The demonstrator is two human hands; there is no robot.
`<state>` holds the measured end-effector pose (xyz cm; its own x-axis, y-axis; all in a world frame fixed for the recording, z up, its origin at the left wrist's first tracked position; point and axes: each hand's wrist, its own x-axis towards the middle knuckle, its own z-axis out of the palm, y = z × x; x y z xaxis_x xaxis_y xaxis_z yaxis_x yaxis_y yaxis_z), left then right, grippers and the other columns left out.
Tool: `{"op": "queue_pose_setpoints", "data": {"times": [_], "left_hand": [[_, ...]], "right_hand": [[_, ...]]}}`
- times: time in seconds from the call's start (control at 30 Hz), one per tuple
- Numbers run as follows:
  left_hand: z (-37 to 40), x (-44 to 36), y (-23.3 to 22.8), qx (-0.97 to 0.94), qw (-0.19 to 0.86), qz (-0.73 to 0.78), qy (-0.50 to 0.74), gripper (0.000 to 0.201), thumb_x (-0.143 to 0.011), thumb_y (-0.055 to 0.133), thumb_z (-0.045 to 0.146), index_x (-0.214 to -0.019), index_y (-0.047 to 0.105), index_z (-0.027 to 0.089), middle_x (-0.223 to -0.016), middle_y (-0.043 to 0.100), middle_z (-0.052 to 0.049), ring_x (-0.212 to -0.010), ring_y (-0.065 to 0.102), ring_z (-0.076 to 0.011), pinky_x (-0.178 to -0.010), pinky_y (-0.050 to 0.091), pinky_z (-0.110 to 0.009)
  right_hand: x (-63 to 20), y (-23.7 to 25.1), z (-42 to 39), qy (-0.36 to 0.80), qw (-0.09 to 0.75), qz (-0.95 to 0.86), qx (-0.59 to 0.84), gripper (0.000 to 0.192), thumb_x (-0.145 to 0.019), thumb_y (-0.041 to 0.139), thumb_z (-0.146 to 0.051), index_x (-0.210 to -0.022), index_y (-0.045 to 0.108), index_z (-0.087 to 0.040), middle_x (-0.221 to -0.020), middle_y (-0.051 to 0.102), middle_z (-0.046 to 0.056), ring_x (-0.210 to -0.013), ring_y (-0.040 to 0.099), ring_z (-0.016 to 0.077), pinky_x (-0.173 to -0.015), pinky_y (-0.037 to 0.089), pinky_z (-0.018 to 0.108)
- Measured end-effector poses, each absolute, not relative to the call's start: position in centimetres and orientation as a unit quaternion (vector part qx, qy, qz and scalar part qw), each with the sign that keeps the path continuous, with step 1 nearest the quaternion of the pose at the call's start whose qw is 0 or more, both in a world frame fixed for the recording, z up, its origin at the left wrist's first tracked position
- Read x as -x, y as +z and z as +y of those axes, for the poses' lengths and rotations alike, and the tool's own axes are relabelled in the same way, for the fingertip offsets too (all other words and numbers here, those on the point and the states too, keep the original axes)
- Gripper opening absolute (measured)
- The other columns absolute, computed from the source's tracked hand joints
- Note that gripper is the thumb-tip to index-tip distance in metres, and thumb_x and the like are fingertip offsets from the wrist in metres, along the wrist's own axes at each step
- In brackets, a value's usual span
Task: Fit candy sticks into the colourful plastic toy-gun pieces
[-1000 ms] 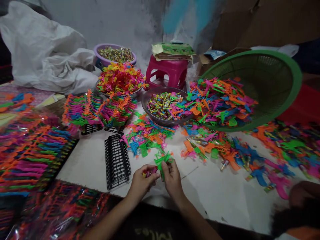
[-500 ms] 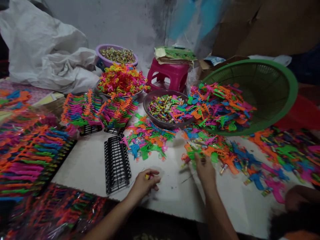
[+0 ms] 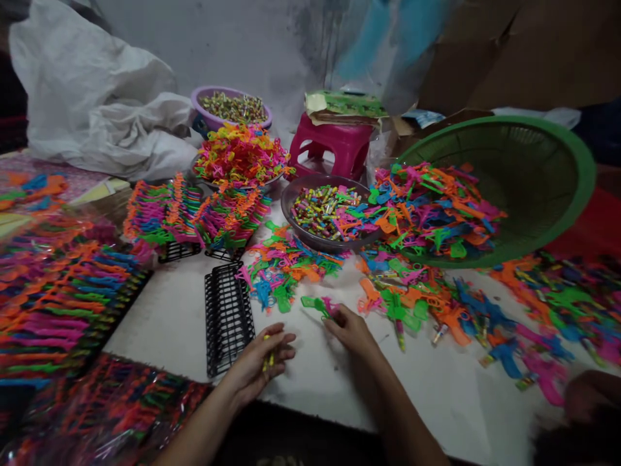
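In the head view, the left hand (image 3: 259,359) lies low in the frame, a little left of centre, on the white tabletop (image 3: 169,317). Its fingers are curled loosely around a few small yellow sticks (image 3: 268,355), which show between them. Just left of this hand stands an empty black wire rack (image 3: 227,316), running up and down the picture.

The right hand (image 3: 350,330) sits near the centre of the lower half, close to the left hand but not touching it. Its fingertips pinch a small green toy (image 3: 315,304) with a bit of pink beside it; the toy lies flat on the table, pointing to the upper left.

Above the hands, a loose pile of toys (image 3: 284,265) in green, orange, blue and pink is spread over the middle of the table. To the right a larger scatter of the same pieces (image 3: 436,304) reaches toward the right edge. A tilted green basket (image 3: 538,175) at the upper right spills more of them. A dark bowl (image 3: 295,223) of small coloured sticks stands at the centre, a pink stool (image 3: 334,145) behind it, and a purple bowl (image 3: 201,107) further back to the left. Filled racks (image 3: 194,217) stand in the left middle, and a white sack (image 3: 97,110) fills the upper left. At the lower right corner part of another person (image 3: 589,395) shows, blurred.
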<state>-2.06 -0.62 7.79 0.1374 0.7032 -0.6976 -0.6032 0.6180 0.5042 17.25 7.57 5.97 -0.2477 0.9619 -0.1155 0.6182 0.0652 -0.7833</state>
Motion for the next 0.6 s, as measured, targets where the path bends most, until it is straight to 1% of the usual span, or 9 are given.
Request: {"op": "queue_pose_setpoints", "data": {"times": [0.07,0.13,0.2,0.27,0.37,0.43,0.5,0.57,0.6], "left_hand": [[-0.5,1.8,7.6,-0.085,0.738,0.502,0.442,0.044,-0.065,0.068,0.024,-0.104,0.047,0.019,-0.107,0.059,-0.008,-0.054,0.058,-0.0046,-0.036,0.035,-0.012],[-0.1,0.9,7.6,-0.154,0.723,0.506,0.444,0.044,-0.062,0.07,0.024,-0.101,0.05,0.019,-0.103,0.06,-0.007,-0.047,0.052,-0.0023,-0.031,0.027,-0.011],[0.2,-0.3,7.8,-0.227,0.718,0.504,0.424,0.039,-0.06,0.071,0.027,-0.093,0.054,0.016,-0.081,0.063,-0.002,-0.04,0.047,-0.0026,-0.028,0.022,-0.012],[0.5,-1.5,8.0,-0.264,0.718,0.501,0.406,0.032,-0.059,0.071,0.029,-0.083,0.055,0.015,-0.055,0.054,0.005,-0.034,0.043,-0.0033,-0.027,0.02,-0.013],[0.5,-2.4,8.3,-0.256,0.709,0.503,0.423,0.029,-0.06,0.07,0.032,-0.077,0.053,0.016,-0.043,0.043,0.01,-0.029,0.036,-0.0025,-0.027,0.017,-0.013],[0.4,-2.5,8.5,-0.247,0.705,0.5,0.439,0.028,-0.061,0.069,0.031,-0.079,0.053,0.015,-0.044,0.043,0.01,-0.029,0.035,-0.0023,-0.027,0.016,-0.013],[0.2,-2.2,8.7,-0.237,0.7,0.497,0.455,0.032,-0.062,0.068,0.027,-0.087,0.053,0.016,-0.052,0.05,0.007,-0.034,0.041,-0.0032,-0.029,0.02,-0.013],[0.0,-1.6,9.0,-0.216,0.708,0.482,0.469,0.042,-0.06,0.07,0.021,-0.098,0.051,0.019,-0.077,0.061,-0.001,-0.048,0.053,-0.0058,-0.035,0.03,-0.013],[-0.1,-1.3,9.1,-0.201,0.718,0.471,0.472,0.047,-0.059,0.07,0.018,-0.101,0.049,0.02,-0.093,0.061,-0.005,-0.057,0.058,-0.008,-0.041,0.036,-0.015]], "right_hand": [[-19.3,7.3,7.0,0.454,0.239,-0.667,0.54,0.019,-0.068,0.058,-0.037,-0.07,0.054,-0.019,-0.056,0.046,-0.005,-0.051,0.04,0.0107,-0.049,0.03,0.022],[-20.3,8.7,6.5,0.51,0.239,-0.648,0.512,0.021,-0.069,0.058,-0.039,-0.074,0.057,-0.018,-0.056,0.046,-0.004,-0.052,0.039,0.0101,-0.049,0.029,0.022],[-20.2,9.6,6.0,0.562,0.238,-0.622,0.491,0.023,-0.069,0.059,-0.041,-0.073,0.058,-0.018,-0.053,0.044,-0.005,-0.049,0.037,0.0093,-0.047,0.028,0.021],[-19.4,9.8,5.6,0.599,0.272,-0.583,0.477,0.025,-0.068,0.061,-0.042,-0.07,0.057,-0.017,-0.052,0.043,-0.005,-0.048,0.036,0.0085,-0.045,0.028,0.021],[-17.3,9.2,4.8,0.626,0.365,-0.521,0.452,0.027,-0.066,0.062,-0.043,-0.07,0.057,-0.017,-0.055,0.047,-0.004,-0.052,0.042,0.0096,-0.051,0.035,0.022],[-15.8,8.8,4.2,0.63,0.391,-0.5,0.447,0.027,-0.068,0.06,-0.043,-0.069,0.057,-0.017,-0.06,0.052,-0.002,-0.058,0.047,0.0116,-0.057,0.04,0.024],[-14.9,8.6,3.7,0.612,0.406,-0.488,0.471,0.026,-0.069,0.059,-0.042,-0.067,0.057,-0.016,-0.062,0.054,0.0,-0.06,0.048,0.0126,-0.059,0.041,0.025],[-14.5,8.4,3.5,0.571,0.442,-0.468,0.51,0.026,-0.07,0.058,-0.042,-0.064,0.054,-0.017,-0.059,0.051,-0.001,-0.058,0.046,0.012,-0.056,0.041,0.025],[-14.5,8.4,3.5,0.552,0.46,-0.457,0.524,0.027,-0.07,0.058,-0.042,-0.063,0.052,-0.017,-0.057,0.049,-0.002,-0.056,0.045,0.0113,-0.054,0.04,0.024]]}}
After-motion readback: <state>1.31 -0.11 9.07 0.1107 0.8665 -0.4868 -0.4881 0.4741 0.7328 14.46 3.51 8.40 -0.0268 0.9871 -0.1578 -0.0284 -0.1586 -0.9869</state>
